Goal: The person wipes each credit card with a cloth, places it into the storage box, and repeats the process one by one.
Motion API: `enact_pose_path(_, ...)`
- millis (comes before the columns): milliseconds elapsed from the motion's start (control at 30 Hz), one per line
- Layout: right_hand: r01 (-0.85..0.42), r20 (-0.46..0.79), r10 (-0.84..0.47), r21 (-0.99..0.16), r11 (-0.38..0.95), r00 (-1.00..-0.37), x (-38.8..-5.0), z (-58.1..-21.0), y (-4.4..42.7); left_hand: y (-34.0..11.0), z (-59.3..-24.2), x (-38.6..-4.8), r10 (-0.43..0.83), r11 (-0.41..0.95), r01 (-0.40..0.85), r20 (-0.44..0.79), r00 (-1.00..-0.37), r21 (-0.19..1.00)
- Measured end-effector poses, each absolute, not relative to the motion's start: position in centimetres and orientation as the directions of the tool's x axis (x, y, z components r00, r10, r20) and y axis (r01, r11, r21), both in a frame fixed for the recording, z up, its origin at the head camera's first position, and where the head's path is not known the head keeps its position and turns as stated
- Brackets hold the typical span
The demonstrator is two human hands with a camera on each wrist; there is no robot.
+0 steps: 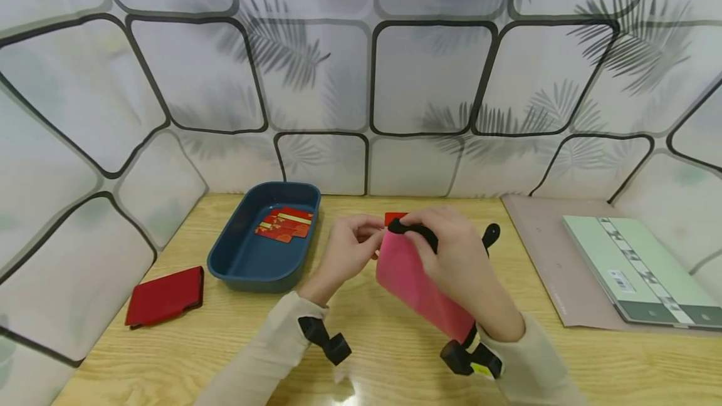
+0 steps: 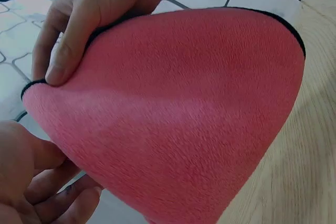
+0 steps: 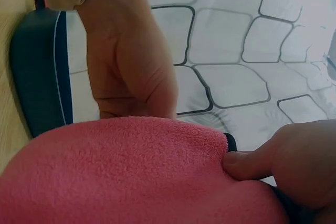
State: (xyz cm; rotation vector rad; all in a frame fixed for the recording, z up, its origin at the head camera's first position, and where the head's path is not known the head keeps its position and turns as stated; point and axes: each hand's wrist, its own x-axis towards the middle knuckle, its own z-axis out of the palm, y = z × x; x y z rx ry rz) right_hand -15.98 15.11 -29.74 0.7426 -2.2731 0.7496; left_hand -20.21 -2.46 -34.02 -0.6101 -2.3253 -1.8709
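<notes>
A pink plush cloth with a black edge hangs slantwise above the table. My right hand grips its upper edge, thumb on the pink face, as the right wrist view also shows. At the cloth's left edge is my left hand, its fingers loosely bent and partly behind the cloth. The left wrist view shows those fingertips beside the pink fabric, with no clear pinch. Behind the hands, part of a small red item shows; whether it is held or lies on the table is unclear.
To the left stands a blue tray with several red-and-gold packets inside. A red wallet-like case lies nearer. A pale green notebook lies on a beige folder at right. A black loop pokes out beyond my right hand.
</notes>
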Motion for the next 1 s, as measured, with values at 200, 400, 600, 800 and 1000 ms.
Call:
enact_pose_path(200,-0.660,0.693,-0.310,-0.316,0.682,-0.651,-17.0,-30.5,15.3,-2.6,-34.2,-20.3,0.317,0.175,0.448,0.381,-0.869,0.877)
enact_pose_path(400,-0.669,0.692,-0.289,-0.371,0.644,-0.662,-18.2,-31.3,15.8,-2.6,-34.5,-20.5,0.340,0.185,0.458,0.381,-0.860,0.869)
enact_pose_path(600,-0.665,0.693,-0.278,-0.380,0.643,-0.665,-18.8,-31.4,16.4,-2.4,-34.5,-20.4,0.296,0.228,0.422,0.350,-0.889,0.878)
enact_pose_path(800,-0.625,0.682,-0.257,-0.367,0.689,-0.685,-19.1,-31.2,17.1,-2.4,-34.2,-20.1,0.238,0.267,0.348,0.289,-0.927,0.899)
enact_pose_path(1000,-0.609,0.704,-0.214,-0.373,0.700,-0.677,-19.4,-31.3,17.8,-2.4,-34.2,-20.0,0.199,0.285,0.330,0.281,-0.939,0.900)
